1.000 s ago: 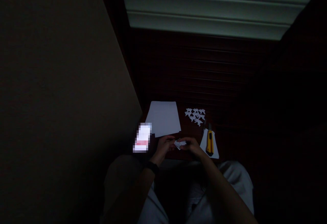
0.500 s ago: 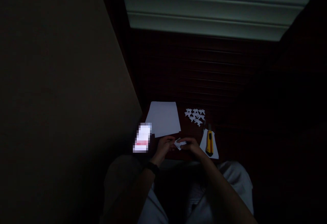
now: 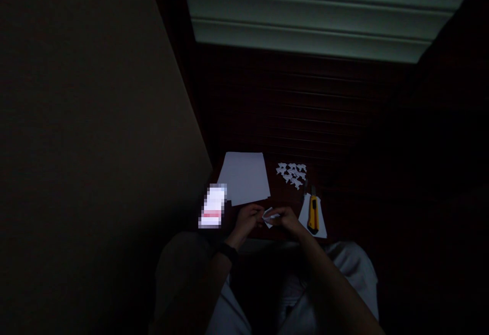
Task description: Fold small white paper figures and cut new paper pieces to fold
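Observation:
Between my hands is a small folded piece of white paper (image 3: 269, 220), just above the near part of a small dark table (image 3: 284, 200). My left hand (image 3: 249, 217), with a dark band on its wrist, pinches the paper's left edge. From the other side my right hand (image 3: 286, 218) grips it, fingers lying over its upper right part. The fingers hide some of the paper, so its exact fold is hard to make out in the dim light.
Blank white sheets (image 3: 245, 177) lie at the back left, beside a lit, blurred phone (image 3: 213, 206). Several small folded paper figures (image 3: 292, 173) are grouped at the back right. A yellow box cutter (image 3: 313, 215) rests on white paper (image 3: 322, 225), near a thin dark tool (image 3: 305, 189).
The paper has shifted slightly and turned between my fingers, and a fold in it now stands up a little. Both hands stay in nearly the same place.

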Available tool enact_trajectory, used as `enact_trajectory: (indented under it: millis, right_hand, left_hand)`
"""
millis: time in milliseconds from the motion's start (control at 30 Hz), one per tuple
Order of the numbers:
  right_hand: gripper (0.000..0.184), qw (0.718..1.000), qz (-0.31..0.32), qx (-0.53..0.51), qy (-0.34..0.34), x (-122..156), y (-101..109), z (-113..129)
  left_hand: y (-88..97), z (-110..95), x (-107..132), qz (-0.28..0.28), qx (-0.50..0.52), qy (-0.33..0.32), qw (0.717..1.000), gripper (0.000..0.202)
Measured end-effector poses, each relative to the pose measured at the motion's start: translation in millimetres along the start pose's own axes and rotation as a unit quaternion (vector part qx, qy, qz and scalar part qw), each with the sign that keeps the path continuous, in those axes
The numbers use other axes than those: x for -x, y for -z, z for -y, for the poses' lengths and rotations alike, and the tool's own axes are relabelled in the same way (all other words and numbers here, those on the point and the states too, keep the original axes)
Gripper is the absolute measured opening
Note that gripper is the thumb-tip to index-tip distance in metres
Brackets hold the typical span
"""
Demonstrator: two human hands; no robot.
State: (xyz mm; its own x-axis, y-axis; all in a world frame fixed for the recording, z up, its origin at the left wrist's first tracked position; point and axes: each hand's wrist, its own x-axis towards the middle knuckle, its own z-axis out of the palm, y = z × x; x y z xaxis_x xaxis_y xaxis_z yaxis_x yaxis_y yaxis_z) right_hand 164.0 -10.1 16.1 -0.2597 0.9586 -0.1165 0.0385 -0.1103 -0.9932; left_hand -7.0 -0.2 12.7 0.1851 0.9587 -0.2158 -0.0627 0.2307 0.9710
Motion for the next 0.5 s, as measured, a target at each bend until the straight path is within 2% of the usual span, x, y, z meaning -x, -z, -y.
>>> enact_trajectory:
  millis: [267, 500]
  right_hand:
    - [0.032, 0.996, 0.082, 0.012, -0.027, 2.9, 3.6, 9.5]
    - [0.031, 0.993, 0.109, 0.023, -0.035, 0.5, 5.2, 11.0]
  left_hand:
    - [1.8, -2.9, 1.2, 0.041, -0.024, 0.001, 0.999, 0.03]
    - [1.8, 0.1, 1.3, 0.043, -0.025, -0.007, 0.999, 0.032]
